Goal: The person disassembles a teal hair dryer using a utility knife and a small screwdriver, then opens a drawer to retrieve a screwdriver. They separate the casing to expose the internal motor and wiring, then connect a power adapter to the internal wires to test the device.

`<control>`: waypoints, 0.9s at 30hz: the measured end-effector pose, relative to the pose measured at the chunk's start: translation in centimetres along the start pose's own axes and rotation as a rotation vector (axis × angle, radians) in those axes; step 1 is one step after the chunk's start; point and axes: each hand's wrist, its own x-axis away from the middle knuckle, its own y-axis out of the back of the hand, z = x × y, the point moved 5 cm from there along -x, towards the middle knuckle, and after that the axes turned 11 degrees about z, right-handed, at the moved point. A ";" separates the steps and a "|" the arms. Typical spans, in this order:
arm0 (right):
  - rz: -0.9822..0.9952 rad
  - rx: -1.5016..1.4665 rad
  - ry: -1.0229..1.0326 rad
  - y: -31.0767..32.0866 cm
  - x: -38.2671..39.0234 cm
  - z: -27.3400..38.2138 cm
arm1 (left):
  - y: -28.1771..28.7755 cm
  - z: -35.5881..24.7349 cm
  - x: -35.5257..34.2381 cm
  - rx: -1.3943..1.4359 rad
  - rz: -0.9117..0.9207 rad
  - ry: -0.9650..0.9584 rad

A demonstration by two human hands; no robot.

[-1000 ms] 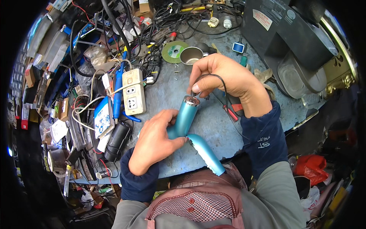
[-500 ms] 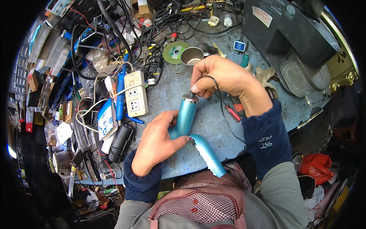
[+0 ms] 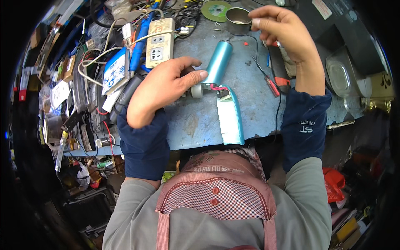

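A teal metallic tube, the barrel of an opened-up handheld appliance, lies slanted on the bench with a black cord leaving its far end. At its near end, pink-red wires run to a curved teal half-shell with a white inside. A round grey part sits beside that joint. My left hand is at the tube's left side, index finger and thumb apart, thumb tip by its near end; its other fingers are partly hidden. My right hand hovers beside a metal cup, fingers loosely curled and apart.
A white power strip and a blue soldering-iron-like tool lie at the left, amid boxes and cables. A green grinding disc is at the back. A red-handled tool and a clear plastic tub stand to the right.
My right hand has let go of the cord at the tube's end and moved right beside the metal cup. My left hand has loosened from the tube, which lies lower. The view has shifted.
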 end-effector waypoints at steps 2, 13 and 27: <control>0.134 0.012 0.020 -1.9 0.5 1.5 | 0.7 1.1 0.6 0.082 0.048 -0.076; 0.430 0.302 0.027 -6.0 0.6 2.4 | 2.8 2.5 0.6 0.200 -0.043 -0.151; 0.865 0.238 0.024 -10.0 2.4 3.9 | -3.0 -4.9 4.3 -0.141 0.158 -0.277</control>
